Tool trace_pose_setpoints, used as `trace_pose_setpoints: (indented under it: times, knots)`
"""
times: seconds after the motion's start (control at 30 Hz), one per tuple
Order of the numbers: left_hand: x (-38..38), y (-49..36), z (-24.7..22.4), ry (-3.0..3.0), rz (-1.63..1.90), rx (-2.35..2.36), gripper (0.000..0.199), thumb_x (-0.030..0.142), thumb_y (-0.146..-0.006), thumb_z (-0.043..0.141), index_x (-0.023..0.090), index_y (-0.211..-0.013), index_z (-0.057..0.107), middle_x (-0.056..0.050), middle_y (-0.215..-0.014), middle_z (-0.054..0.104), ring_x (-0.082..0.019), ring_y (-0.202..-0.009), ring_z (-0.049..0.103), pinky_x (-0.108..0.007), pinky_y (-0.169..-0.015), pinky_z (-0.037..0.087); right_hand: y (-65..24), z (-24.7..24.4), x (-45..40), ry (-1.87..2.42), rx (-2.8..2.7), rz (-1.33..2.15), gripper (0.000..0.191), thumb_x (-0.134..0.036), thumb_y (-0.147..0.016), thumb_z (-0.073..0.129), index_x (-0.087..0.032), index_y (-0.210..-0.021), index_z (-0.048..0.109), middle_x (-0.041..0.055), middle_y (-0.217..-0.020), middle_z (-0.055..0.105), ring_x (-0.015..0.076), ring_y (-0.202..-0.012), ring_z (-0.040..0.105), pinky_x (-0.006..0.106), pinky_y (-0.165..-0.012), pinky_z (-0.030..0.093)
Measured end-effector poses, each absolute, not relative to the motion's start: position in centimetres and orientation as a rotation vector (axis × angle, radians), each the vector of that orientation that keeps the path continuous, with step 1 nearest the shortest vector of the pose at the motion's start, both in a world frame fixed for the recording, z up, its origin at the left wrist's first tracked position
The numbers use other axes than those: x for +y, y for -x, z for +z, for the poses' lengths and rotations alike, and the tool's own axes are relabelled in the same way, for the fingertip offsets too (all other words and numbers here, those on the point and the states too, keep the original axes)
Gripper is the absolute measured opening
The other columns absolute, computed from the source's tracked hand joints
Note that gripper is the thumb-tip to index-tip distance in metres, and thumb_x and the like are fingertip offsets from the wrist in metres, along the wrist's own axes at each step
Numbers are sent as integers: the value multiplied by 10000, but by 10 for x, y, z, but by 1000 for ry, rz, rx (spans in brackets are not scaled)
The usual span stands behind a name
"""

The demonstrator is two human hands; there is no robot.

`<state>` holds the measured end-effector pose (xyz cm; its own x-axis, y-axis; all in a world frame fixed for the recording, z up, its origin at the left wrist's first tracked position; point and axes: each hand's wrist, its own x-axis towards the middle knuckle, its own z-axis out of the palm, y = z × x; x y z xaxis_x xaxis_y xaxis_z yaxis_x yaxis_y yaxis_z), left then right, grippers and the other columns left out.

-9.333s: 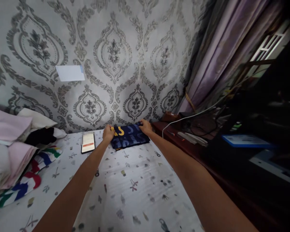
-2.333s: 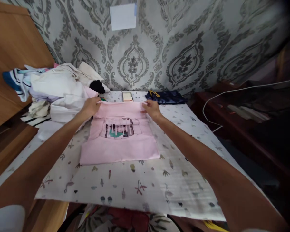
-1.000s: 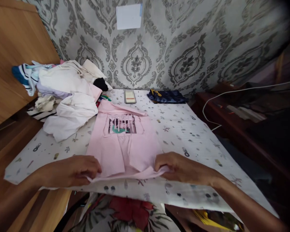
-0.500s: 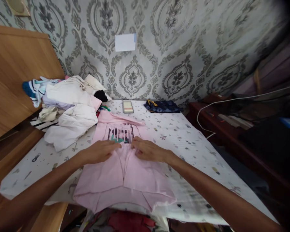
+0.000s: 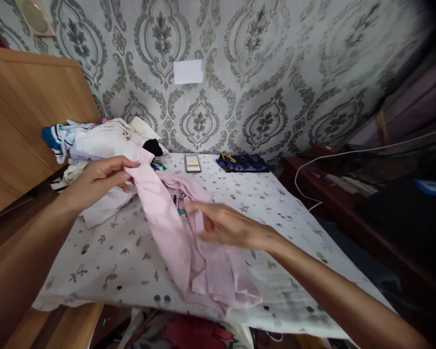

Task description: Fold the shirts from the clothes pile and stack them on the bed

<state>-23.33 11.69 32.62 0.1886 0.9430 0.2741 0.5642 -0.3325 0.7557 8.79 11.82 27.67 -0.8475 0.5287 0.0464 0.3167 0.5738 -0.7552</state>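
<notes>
A pink garment (image 5: 167,237) lies across the near middle of the bed, rumpled and partly folded over itself. My left hand (image 5: 105,177) pinches one end of it between thumb and fingers, raised at the left so that a long strip slopes down toward the mattress edge. Over the garment's middle is my right hand (image 5: 225,223), smeared by motion, its fingers curled around a fold of the same cloth. Behind it, a dark and green print on pink cloth (image 5: 181,206) shows only in part.
Against the wooden headboard (image 5: 32,121) lies a heap of clothes (image 5: 101,138). A phone (image 5: 193,163) and dark folded clothing (image 5: 243,162) rest by the patterned wall. A white cable (image 5: 334,154) runs over the dark red furniture (image 5: 301,179) at the right.
My left hand has moved left and up, lifting one side of the pink garment. My right hand has shifted slightly right. The garment, spread flat before, is now gathered and folded across.
</notes>
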Motion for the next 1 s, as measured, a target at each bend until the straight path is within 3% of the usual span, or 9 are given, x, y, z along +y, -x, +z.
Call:
trace_pose_setpoints:
  times: [0.07, 0.13, 0.27, 0.37, 0.57, 0.67, 0.73, 0.87, 1.0]
  knots:
    - [118, 212, 328, -1938, 1080, 1281, 314, 431, -821, 639, 184, -1012, 665, -43, -924, 710, -175, -725, 663, -311, -687, 583, -57, 276, 135, 783, -2406, 843, 839, -188, -820, 690, -346, -1551, 309, 59, -1310, 609, 103, -668, 561, 283, -673, 516]
    - [121, 195, 326, -1909, 1159, 1166, 312, 414, -839, 624, 171, -1035, 637, -56, -952, 707, -207, -832, 687, -352, -743, 597, -30, 273, 154, 704, -2308, 842, 875, -222, -799, 733, -327, -1548, 292, 30, -1164, 662, 124, -698, 593, 295, -696, 539]
    - [117, 175, 315, -1988, 1379, 1126, 342, 377, -909, 557, 192, -1197, 540, -82, -1112, 680, -245, -1041, 665, -421, -878, 574, 2, 272, 185, 578, -1967, 1194, 366, -308, -821, 729, -209, -1145, 591, -23, -794, 664, 130, -648, 633, 242, -585, 543]
    - [93, 154, 299, -2327, 1520, 1263, 353, 338, -949, 525, 238, -1286, 486, -93, -1252, 620, -252, -1181, 591, -438, -990, 508, 13, 280, 193, 604, -1699, 1402, 261, -327, -784, 780, -197, -874, 572, -48, -646, 619, 104, -519, 599, 187, -436, 476]
    - [55, 103, 254, -3115, 156, 1067, 451, 535, -958, 532, 155, -1177, 639, -150, -1024, 708, -314, -1004, 620, -492, -940, 425, 7, 321, 197, 644, -1319, 1437, 175, -204, -862, 714, -191, -905, 545, -54, -672, 652, 81, -563, 660, 163, -518, 552]
    - [59, 113, 248, -3114, -126, 1372, 520, 600, -917, 558, 116, -1056, 687, -182, -895, 711, -331, -856, 626, -515, -858, 412, -24, 354, 192, 631, -1147, 1285, 114, -148, -919, 632, -194, -928, 528, -73, -683, 652, 50, -609, 669, 139, -599, 568]
    - [66, 136, 253, -3040, -155, 1670, 481, 512, -946, 551, 94, -1158, 660, -201, -876, 710, -354, -827, 640, -520, -819, 418, -51, 378, 181, 610, -1037, 1160, 110, -99, -946, 566, -195, -905, 530, -93, -628, 620, 24, -571, 646, 112, -588, 545]
    - [97, 195, 271, -2741, 100, 2161, 529, 397, -969, 507, 69, -1383, 505, -225, -913, 707, -427, -903, 662, -601, -853, 428, -86, 417, 144, 491, -940, 880, 230, -16, -926, 516, -214, -813, 543, -114, -563, 585, 15, -483, 614, 108, -469, 477]
    - [148, 210, 276, -2418, 946, 2113, 838, 478, -819, 702, 127, -1489, 341, -267, -1394, 521, -447, -1314, 476, -600, -1019, 410, -89, 440, 106, 349, -1102, 703, 251, -46, -941, 476, -219, -777, 555, -109, -634, 619, 32, -542, 657, 130, -473, 478]
